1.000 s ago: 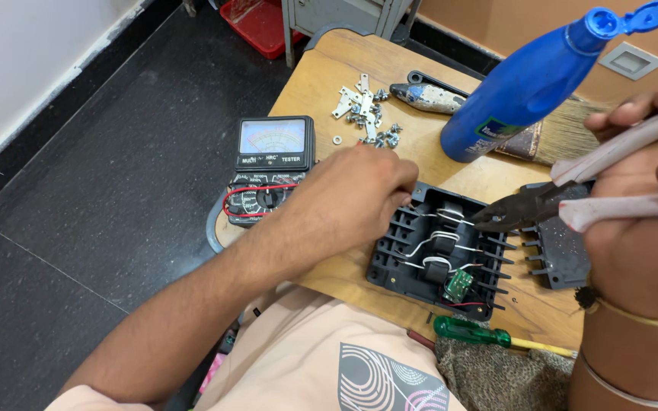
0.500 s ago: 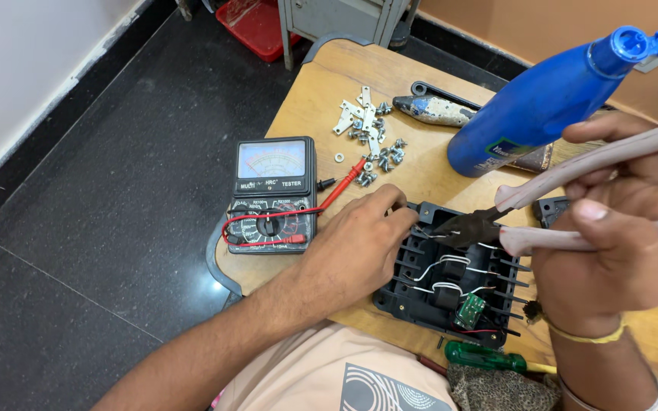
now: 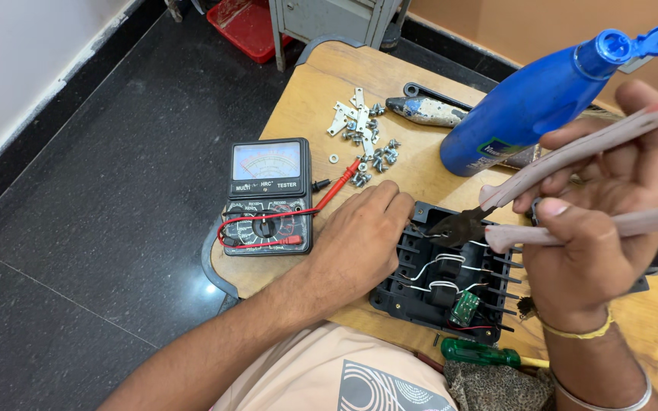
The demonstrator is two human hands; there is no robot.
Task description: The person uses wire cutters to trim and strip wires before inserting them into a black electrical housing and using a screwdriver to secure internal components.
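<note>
On the wooden table (image 3: 298,114), a black multimeter (image 3: 268,196) with red leads lies at the left edge, its needle dial facing up. Just right of it and farther back sits a scatter of screws (image 3: 363,133) and small metal brackets. The left hand (image 3: 359,240) lies palm down, fingers together and curled onto the left rim of the black housing (image 3: 443,285), steadying it. The housing lies open near the table's front edge, with white wires and a small green board inside. The right hand (image 3: 599,221) grips pale-handled pliers (image 3: 573,186), fingers wrapped round both handles; the dark tip sits at the housing's upper edge. A blue bottle (image 3: 527,103) stands behind, and a green screwdriver (image 3: 481,354) lies in front.
</note>
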